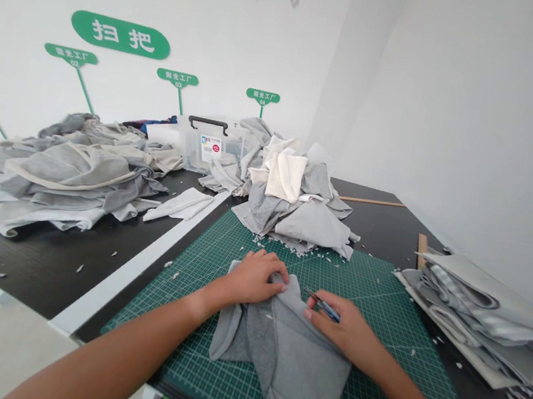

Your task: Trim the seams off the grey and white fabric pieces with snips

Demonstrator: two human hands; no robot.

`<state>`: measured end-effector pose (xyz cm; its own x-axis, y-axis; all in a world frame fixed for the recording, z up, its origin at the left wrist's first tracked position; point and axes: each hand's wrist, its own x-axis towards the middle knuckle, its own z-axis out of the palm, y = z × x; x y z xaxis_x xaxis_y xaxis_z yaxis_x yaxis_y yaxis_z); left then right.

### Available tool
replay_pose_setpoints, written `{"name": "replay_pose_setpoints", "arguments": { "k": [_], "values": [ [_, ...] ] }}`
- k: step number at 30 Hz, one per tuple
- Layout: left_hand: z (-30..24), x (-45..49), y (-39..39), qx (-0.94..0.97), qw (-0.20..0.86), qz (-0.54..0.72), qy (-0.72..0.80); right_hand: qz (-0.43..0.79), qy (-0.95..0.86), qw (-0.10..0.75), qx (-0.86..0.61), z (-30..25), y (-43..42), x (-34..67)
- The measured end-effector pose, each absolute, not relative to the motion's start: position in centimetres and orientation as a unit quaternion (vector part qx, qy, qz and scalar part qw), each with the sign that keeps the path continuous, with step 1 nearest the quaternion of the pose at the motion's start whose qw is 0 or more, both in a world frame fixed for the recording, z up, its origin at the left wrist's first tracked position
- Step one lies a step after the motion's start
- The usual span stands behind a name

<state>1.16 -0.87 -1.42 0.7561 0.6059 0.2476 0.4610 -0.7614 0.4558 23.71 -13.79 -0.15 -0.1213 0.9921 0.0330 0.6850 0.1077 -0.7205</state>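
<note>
A piece of grey cloth (303, 367) lies folded and creased over the front of the green cutting mat (382, 299). My left hand (257, 277) is closed on its upper edge, thumb and fingers pinching the fabric. In my right hand (347, 327) are small thread snips (327, 309) with blue handles, their metal tips pointing up and left near the cloth's edge. The fingers of that hand wrap round the handles and rest close to the fabric. A small white scrap lies on the cloth.
Behind the mat rises a heap of grey and cream cloth pieces (282, 178) with clippings round it. A larger fabric pile (68, 171) covers the left table, near a clear plastic box (193, 154). Folded cloths (476, 310) are stacked at right. A white strip (145, 261) runs along the mat's left.
</note>
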Motion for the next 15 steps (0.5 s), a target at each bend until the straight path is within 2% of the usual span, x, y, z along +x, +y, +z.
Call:
{"name": "replay_pose_setpoints", "arguments": {
  "k": [10, 15],
  "values": [
    [-1.6, 1.3, -1.0, 0.913, 0.210, 0.193, 0.290, 0.316, -0.669, 0.297, -0.604, -0.7, -13.2, 23.7],
    [-0.5, 1.7, -1.9, 0.898, 0.286, 0.231, 0.241, 0.315, -0.629, 0.362, -0.611, -1.4, -12.7, 23.8]
  ]
}}
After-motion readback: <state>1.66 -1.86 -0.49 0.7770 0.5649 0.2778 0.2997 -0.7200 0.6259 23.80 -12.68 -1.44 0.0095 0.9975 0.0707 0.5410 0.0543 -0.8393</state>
